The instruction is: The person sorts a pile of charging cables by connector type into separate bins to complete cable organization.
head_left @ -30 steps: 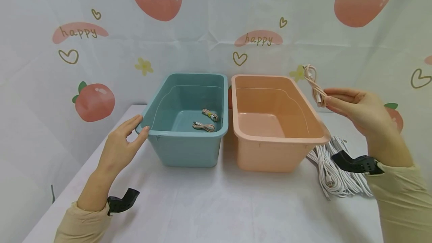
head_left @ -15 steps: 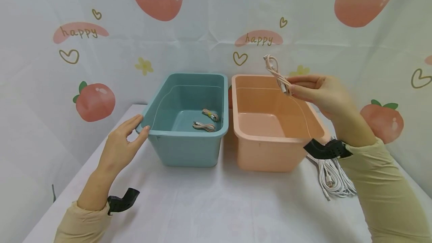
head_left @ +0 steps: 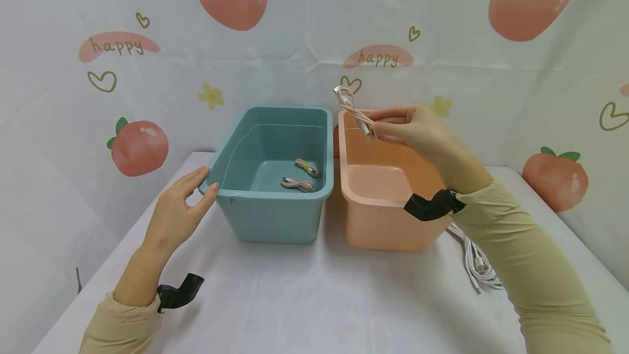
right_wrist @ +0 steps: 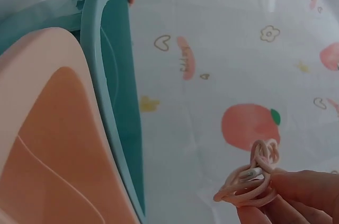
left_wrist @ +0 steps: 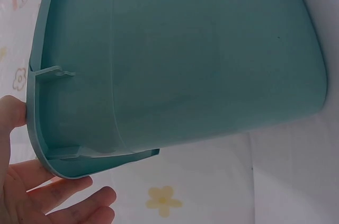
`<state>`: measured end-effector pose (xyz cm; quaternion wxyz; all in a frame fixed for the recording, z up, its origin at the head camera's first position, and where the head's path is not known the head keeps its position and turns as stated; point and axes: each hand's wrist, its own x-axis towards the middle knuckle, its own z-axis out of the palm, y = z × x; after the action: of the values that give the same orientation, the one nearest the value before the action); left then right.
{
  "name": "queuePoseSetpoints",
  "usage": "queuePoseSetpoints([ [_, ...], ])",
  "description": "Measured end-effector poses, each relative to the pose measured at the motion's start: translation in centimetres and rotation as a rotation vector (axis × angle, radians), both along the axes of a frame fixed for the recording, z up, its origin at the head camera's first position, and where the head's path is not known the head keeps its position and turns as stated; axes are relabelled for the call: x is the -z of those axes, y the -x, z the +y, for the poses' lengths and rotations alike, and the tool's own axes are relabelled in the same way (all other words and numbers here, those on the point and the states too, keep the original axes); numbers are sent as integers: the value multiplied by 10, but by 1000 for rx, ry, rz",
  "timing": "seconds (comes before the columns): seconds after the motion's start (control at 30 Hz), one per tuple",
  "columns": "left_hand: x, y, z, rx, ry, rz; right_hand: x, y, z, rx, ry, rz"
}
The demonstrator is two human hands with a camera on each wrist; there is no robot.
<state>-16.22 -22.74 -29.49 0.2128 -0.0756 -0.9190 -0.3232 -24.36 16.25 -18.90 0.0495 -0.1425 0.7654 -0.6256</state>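
In the head view my right hand [head_left: 420, 130] pinches a bundled pale-pink USB charging cable [head_left: 356, 112] between thumb and fingertips, above the back left of the peach bin [head_left: 383, 228]. Its metal plug points up and left. The right wrist view shows the looped cable [right_wrist: 254, 179] at my fingertips. My left hand [head_left: 172, 214] grips the front-left rim corner of the teal bin [head_left: 270, 220], thumb on the front side and fingers along the left. In the left wrist view, fingers [left_wrist: 69, 195] lie under that rim. Two similar bundled cables [head_left: 297, 184] lie on the teal bin's floor.
White cables [head_left: 478, 266] lie in coils on the table right of the peach bin, partly hidden behind my right sleeve [head_left: 526, 255]. The bins stand side by side with a narrow gap. A fruit-printed cloth [head_left: 304, 26] hangs behind them.
My right hand has carried the pink cable left, from right of the peach bin to above its back left. The forearm now covers more of the white cables. My left hand stays put.
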Motion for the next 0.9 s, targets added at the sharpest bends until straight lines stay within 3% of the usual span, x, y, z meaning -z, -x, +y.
queuePoseSetpoints([
  [0.43, 1, 0, 1, 2, -2, 12, -11, 22, -46, 0, -43, -65],
  [0.73, 2, 1, 0, 3, -3, 15, -9, 39, -83, 33, -112, -66],
  [0.9, 2, 1, 0, 0, -2, 19, -4, 47, -104, 37, -65, -97],
])
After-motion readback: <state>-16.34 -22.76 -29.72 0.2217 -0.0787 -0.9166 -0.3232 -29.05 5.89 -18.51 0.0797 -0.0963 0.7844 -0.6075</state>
